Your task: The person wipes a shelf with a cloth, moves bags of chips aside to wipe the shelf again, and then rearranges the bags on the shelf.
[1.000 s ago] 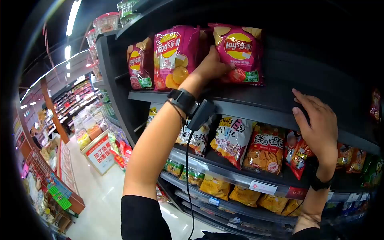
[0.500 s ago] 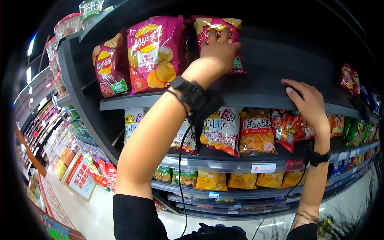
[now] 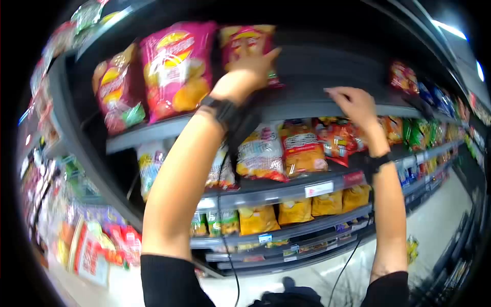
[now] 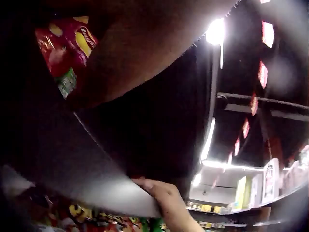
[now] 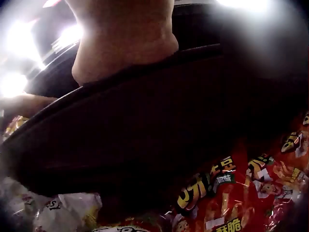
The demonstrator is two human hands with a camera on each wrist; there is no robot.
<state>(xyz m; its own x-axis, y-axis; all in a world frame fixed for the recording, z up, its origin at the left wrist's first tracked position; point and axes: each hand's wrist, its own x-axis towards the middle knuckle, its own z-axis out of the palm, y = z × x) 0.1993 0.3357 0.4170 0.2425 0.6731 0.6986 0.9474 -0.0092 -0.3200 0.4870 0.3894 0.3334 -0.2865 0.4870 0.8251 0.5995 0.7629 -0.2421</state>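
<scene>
A magenta bag of Lay's potato chips [image 3: 233,43] stands upright on the upper shelf [image 3: 307,108]. My left hand [image 3: 249,70] covers its lower front, fingers straight and spread against its face. In the left wrist view part of that chip bag [image 4: 83,42] shows beside the dark underside of the hand. To its left stand a larger magenta chip bag [image 3: 174,77] and a smaller dark-red one [image 3: 116,92]. My right hand [image 3: 356,106] is at the upper shelf's front edge, fingers extended, holding nothing; in the right wrist view its fingers are hidden.
The shelf below holds white snack bags [image 3: 261,153], a rice-cracker bag [image 3: 303,151] and red snack bags [image 3: 335,140]. Yellow bags [image 3: 257,220] line the row underneath. Another magenta bag [image 3: 403,77] stands far right on the upper shelf. A thin cable [image 3: 221,225] hangs from my left wrist.
My left hand has gone from gripping the chip bag's left side to lying spread on its front. The bag stands deeper on the shelf. The head view has swung right.
</scene>
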